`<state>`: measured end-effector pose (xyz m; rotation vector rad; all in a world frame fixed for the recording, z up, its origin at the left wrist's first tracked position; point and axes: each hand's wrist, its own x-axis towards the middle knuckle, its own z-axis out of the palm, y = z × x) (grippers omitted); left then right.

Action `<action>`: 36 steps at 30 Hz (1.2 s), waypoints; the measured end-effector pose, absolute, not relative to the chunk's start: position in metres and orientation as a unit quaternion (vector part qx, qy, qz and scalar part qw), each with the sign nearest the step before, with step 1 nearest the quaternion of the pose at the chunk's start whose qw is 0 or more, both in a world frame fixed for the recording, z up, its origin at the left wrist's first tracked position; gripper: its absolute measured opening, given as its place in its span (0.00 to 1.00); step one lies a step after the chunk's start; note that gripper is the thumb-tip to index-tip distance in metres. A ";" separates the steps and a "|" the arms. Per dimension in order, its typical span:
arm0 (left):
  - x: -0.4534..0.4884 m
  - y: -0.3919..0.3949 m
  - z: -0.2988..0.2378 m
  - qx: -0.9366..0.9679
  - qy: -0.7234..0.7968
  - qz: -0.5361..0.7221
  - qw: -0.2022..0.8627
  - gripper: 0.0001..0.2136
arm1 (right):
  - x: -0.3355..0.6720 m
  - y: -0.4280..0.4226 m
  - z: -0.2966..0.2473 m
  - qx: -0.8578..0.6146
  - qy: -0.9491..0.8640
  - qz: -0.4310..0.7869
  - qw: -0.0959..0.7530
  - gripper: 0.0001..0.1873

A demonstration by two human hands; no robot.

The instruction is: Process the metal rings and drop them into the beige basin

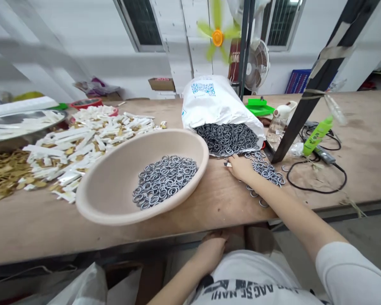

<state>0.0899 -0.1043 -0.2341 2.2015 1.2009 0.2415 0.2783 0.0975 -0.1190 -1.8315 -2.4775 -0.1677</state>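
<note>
Your white printed T-shirt fills the bottom of view. Your left hand sits at the edge of the plywood bench; whether it grips that edge is unclear. Your right hand lies open among spilled metal rings, just below the mouth of a white sack, right of a beige basin holding more rings.

Plywood workbench with loose metal rings
</note>
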 end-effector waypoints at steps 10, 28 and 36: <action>0.055 -0.118 -0.061 0.839 0.419 0.347 -0.002 0.07 | 0.280 0.098 -0.118 -0.578 -0.815 -0.043 0.014 0.20; 0.043 -0.069 -0.042 0.721 0.596 0.333 -0.118 0.14 | 0.299 0.083 -0.120 -0.543 -0.836 -0.030 0.070 0.14; 0.070 -0.129 -0.221 0.800 0.350 0.078 0.481 0.23 | 0.307 0.080 -0.121 -0.538 -0.830 0.007 0.147 0.11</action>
